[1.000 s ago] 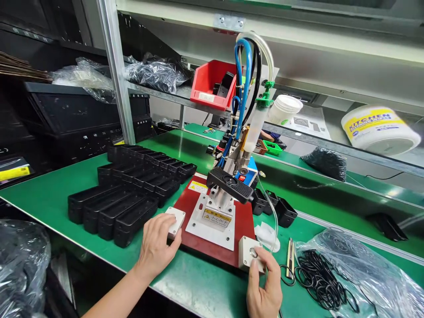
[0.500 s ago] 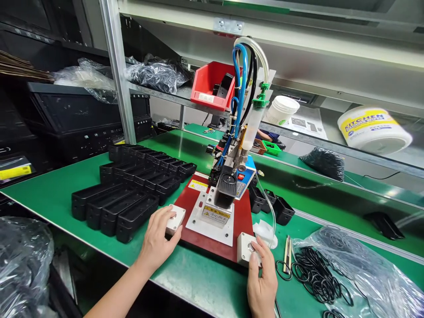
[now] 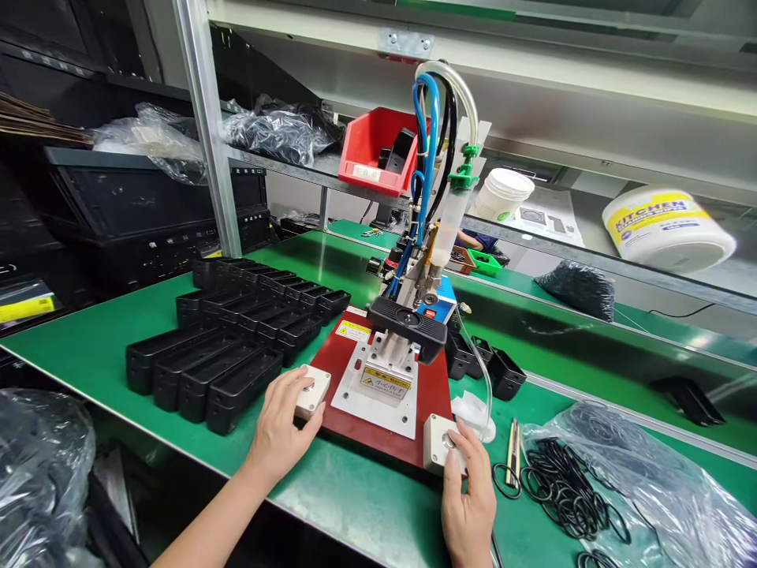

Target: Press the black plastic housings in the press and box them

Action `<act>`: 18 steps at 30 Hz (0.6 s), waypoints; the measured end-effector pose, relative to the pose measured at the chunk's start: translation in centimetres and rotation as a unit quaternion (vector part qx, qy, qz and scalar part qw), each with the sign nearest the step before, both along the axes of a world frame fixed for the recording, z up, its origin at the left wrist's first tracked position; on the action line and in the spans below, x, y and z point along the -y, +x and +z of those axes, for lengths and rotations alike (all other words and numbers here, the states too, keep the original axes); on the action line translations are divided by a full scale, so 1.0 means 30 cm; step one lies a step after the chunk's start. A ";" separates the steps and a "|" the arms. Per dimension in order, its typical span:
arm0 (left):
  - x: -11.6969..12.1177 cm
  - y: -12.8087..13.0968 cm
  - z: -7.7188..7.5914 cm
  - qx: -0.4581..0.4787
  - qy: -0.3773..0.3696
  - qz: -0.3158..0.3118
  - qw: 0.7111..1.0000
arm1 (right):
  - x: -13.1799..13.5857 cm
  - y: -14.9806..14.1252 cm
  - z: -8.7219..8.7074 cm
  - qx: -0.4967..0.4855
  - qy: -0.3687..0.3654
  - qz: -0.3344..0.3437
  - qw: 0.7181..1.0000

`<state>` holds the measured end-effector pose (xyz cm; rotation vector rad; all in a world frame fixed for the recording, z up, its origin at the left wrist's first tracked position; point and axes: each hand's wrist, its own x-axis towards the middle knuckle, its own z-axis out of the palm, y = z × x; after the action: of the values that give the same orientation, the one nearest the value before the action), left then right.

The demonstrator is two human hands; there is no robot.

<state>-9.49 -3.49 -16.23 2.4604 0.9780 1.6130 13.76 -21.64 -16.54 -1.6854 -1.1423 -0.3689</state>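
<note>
Fingertips of my left hand (image 3: 285,422) rest on the button of a pale button box (image 3: 318,388), the thumb apart near its front edge. My right hand (image 3: 469,493) touches a second button box (image 3: 434,443), index finger at its button and thumb at its near side. Both hands look open and hold nothing. Between them stands a dispensing machine (image 3: 438,300) with a syringe (image 3: 449,221) of pale fluid. A black oblong part (image 3: 408,319) sits crosswise on its metal fixture (image 3: 387,371), below the syringe's tip. The fixture is on a red base (image 3: 343,367).
Rows of black oblong housings (image 3: 242,386) stand left on the green bench (image 3: 348,505). More housings (image 3: 505,375) are behind the machine at right. Black rubber rings (image 3: 561,481), tweezers (image 3: 513,454) and a plastic bag (image 3: 656,465) lie right. A red bin (image 3: 375,150) sits above on the shelf.
The black part on the fixture has turned from pointing toward me to lying crosswise, its right end now over the machine's blue box. Both hands keep their places on the button boxes.
</note>
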 end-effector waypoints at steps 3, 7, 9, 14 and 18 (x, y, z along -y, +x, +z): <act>0.001 -0.002 -0.002 -0.002 0.000 0.000 1.000 | 0.000 -0.001 0.002 0.002 0.001 -0.001 1.000; 0.003 -0.006 -0.003 -0.001 -0.002 -0.001 1.000 | 0.002 0.001 0.003 0.004 -0.003 0.000 1.000; 0.003 -0.006 -0.003 0.000 -0.001 -0.001 1.000 | 0.002 0.002 0.003 0.008 -0.001 0.001 1.000; 0.000 -0.001 -0.002 -0.002 0.000 0.000 1.000 | 0.002 0.001 0.003 0.007 0.000 0.004 1.000; -0.001 0.000 -0.001 -0.001 -0.004 -0.002 1.000 | 0.005 0.001 0.002 0.003 -0.002 0.004 1.000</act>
<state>-9.50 -3.46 -16.25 2.4573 0.9779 1.6027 13.80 -21.79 -16.47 -1.6849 -1.1539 -0.3672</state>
